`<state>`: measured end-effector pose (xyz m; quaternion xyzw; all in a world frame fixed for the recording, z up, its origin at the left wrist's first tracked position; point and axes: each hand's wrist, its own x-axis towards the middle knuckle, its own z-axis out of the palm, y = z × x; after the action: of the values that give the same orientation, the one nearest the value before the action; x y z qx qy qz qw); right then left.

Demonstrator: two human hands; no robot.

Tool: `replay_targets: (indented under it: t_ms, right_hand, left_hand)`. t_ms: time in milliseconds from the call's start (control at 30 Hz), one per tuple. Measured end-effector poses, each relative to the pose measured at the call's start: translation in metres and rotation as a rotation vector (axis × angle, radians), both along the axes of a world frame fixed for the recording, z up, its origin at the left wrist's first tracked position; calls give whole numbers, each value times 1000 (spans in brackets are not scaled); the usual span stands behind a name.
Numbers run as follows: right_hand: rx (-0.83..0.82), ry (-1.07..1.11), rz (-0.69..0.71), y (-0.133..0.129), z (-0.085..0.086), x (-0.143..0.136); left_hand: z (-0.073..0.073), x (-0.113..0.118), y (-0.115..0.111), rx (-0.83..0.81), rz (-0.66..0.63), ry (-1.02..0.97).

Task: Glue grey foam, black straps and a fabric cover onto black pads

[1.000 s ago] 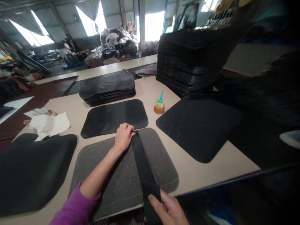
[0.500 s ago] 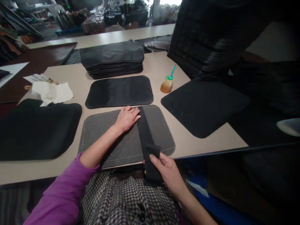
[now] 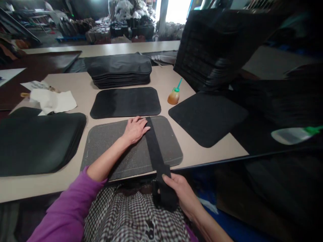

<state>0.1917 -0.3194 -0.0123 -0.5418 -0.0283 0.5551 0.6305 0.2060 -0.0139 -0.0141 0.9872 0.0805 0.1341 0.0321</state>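
Note:
A grey rounded panel (image 3: pixel 118 148) lies at the table's front edge, with a long black strip (image 3: pixel 154 148) laid across its right part. My left hand (image 3: pixel 135 130) rests flat on the panel, fingers spread, fingertips at the far end of the strip. Beyond the front edge, my right hand (image 3: pixel 178 185) pinches the near part of the strip between thumb and fingers; the rest hangs folded over the checked apron. Just behind the panel is a smooth black panel (image 3: pixel 126 102).
Black panels are stacked at the back (image 3: pixel 121 67), left (image 3: pixel 40 141) and right (image 3: pixel 207 117). An amber bottle with a green spout (image 3: pixel 174 96) stands right of centre. White cloth (image 3: pixel 55 101) lies left; a clear bottle (image 3: pixel 290 135) is far right.
My right hand has moved slightly down, toward my body, with the strip. My left hand stays at the strip's far end. The camera view has shifted a little.

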Motion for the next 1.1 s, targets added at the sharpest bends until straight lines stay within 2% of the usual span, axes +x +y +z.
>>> replay_targets:
  t_ms: [100, 167, 267, 300, 367, 400, 467, 533, 567, 667, 800, 867, 933, 1033, 1100]
  right_hand:
    - [13, 17, 55, -25, 14, 4]
    - [23, 5, 14, -37, 31, 9]
    - [21, -45, -131, -38, 61, 14]
    - [24, -66, -157, -33, 69, 13]
    - [51, -154, -146, -16, 80, 11]
    - [73, -222, -107, -5, 82, 9]
    - [112, -368, 3, 20, 82, 4]
    - [142, -470, 117, 44, 78, -4]
    - [161, -485, 167, 54, 76, -8]
    - [204, -478, 283, 76, 69, -24]
    - [176, -568, 363, 90, 55, -43]
    - [168, -644, 365, 95, 49, -47]
    - [166, -705, 363, 102, 43, -49]
    - [179, -728, 407, 115, 37, -51]
    - [177, -701, 447, 123, 34, -53]
  left_hand:
    - [-5, 1, 2, -46, 6, -11]
    - [-3, 3, 1, -85, 14, -27]
    - [18, -2, -8, -225, 37, -135]
    - [30, -8, -13, -321, 37, -189]
    - [56, -28, -28, -629, -5, -246]
    - [68, -43, -36, -842, -57, -205]
    - [87, -74, -52, -1281, -164, 6]
    - [97, -105, -62, -1547, -138, 194]
    - [98, -118, -63, -1607, -76, 220]
    - [95, -148, -52, -1601, 151, 83]
    - [77, -168, -7, -1441, 308, -45]
    - [63, -173, 23, -1338, 350, -77]
    - [47, -174, 51, -1164, 357, -93]
    - [28, -164, 86, -868, 337, -98]
    - [19, -153, 102, -734, 333, -130]
